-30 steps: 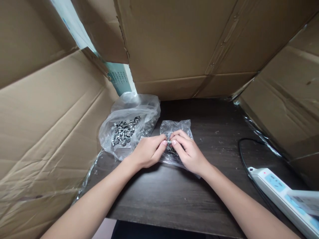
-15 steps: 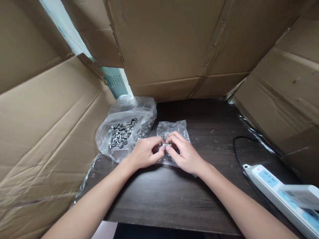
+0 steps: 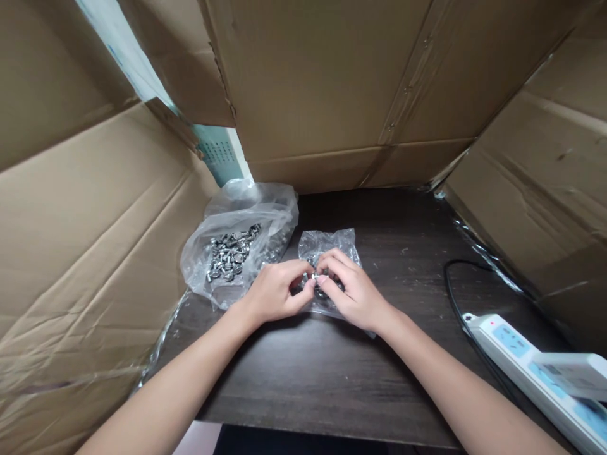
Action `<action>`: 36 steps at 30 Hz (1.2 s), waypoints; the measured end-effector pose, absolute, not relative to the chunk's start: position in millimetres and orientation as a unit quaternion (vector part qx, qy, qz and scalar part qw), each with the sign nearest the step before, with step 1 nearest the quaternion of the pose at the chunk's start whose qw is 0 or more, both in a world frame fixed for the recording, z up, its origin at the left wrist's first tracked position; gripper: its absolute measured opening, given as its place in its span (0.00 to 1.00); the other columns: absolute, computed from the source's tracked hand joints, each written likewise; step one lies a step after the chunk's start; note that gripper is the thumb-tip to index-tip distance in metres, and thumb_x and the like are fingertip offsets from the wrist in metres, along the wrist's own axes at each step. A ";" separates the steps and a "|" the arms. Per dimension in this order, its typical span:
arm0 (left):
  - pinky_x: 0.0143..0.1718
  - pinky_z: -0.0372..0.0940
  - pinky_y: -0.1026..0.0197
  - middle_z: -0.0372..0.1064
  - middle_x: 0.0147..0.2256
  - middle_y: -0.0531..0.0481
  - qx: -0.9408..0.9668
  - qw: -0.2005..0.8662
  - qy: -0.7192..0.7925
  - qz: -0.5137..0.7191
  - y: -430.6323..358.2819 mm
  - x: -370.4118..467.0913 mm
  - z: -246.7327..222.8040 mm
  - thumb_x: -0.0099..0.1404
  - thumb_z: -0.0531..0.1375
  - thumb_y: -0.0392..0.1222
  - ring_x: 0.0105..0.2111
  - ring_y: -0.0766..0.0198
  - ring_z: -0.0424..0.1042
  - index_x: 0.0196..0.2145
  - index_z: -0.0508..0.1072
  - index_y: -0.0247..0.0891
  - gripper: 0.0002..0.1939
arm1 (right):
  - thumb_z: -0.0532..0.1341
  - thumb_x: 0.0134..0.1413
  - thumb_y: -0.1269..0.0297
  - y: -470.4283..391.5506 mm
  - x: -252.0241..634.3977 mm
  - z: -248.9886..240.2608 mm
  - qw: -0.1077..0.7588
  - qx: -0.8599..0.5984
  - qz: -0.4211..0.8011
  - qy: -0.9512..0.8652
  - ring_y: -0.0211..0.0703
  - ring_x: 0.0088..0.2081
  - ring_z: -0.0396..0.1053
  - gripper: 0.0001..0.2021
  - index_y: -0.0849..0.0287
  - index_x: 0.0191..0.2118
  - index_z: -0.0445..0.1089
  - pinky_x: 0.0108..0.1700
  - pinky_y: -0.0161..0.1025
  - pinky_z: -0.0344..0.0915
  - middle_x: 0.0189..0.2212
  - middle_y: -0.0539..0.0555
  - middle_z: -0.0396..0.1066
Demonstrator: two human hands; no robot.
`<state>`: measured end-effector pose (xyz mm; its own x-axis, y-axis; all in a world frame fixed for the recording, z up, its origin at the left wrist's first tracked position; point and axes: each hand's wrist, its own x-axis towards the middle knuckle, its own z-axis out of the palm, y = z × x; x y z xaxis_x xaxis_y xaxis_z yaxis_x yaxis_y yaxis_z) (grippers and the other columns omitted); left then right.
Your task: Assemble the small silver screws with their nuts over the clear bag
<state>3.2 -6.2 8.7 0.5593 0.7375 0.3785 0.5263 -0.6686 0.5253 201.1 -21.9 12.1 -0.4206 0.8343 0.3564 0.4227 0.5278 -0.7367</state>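
Between my fingertips is a small metal bolt (image 3: 313, 276), mostly covered by the fingers. My left hand (image 3: 277, 289) pinches one end with thumb and forefinger. From the other side my right hand (image 3: 349, 287) grips it with bent fingers. Both hands are closed and almost touch each other. Under them lies a flat clear plastic bag (image 3: 327, 240) with small metal pieces on it, partly hidden by the hands. To the left, a larger open plastic bag (image 3: 202, 278) holds many loose shiny bolts (image 3: 232, 256).
Cardboard walls (image 3: 322, 82) surround the dark wooden table (image 3: 303, 373) on the left, back and right. At the right a white power strip (image 3: 526, 360) carries a plugged-in white adapter (image 3: 576, 373). Its black cable (image 3: 448, 284) curves behind it.
My right fingers have shifted slightly on the bolt. Its shank, which showed between the right fingers before, is now mostly covered. The bags have stayed in place.
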 end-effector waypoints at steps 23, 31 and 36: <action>0.27 0.54 0.65 0.60 0.22 0.56 0.860 0.168 0.362 0.319 -6.9 3.1 9.4 0.65 0.56 0.39 0.22 0.70 0.58 0.33 0.72 0.35 0.06 | 0.53 0.68 0.67 -22.2 201.8 13.1 0.351 -0.397 0.291 -0.797 0.43 0.40 0.65 0.05 0.56 0.39 0.63 0.45 0.43 0.63 0.40 0.54 0.64; 0.26 0.54 0.65 0.60 0.22 0.56 0.858 0.175 0.370 0.309 -7.4 3.4 7.8 0.65 0.56 0.39 0.22 0.69 0.58 0.33 0.72 0.35 0.07 | 0.53 0.67 0.69 -22.4 201.8 12.2 0.346 -0.395 0.292 -0.799 0.43 0.41 0.65 0.04 0.56 0.39 0.63 0.46 0.43 0.63 0.40 0.54 0.64; 0.26 0.54 0.66 0.60 0.22 0.56 0.857 0.176 0.363 0.321 -7.5 3.2 8.9 0.65 0.56 0.39 0.22 0.70 0.58 0.34 0.73 0.35 0.07 | 0.53 0.67 0.68 -22.4 202.3 14.0 0.349 -0.398 0.287 -0.798 0.44 0.41 0.65 0.04 0.56 0.39 0.63 0.45 0.44 0.63 0.40 0.54 0.64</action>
<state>3.2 -7.5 8.9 0.5314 0.7347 0.4217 0.5088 -0.6748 0.5346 202.3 -22.4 14.0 -0.4393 0.8356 0.3297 0.4351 0.5190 -0.7358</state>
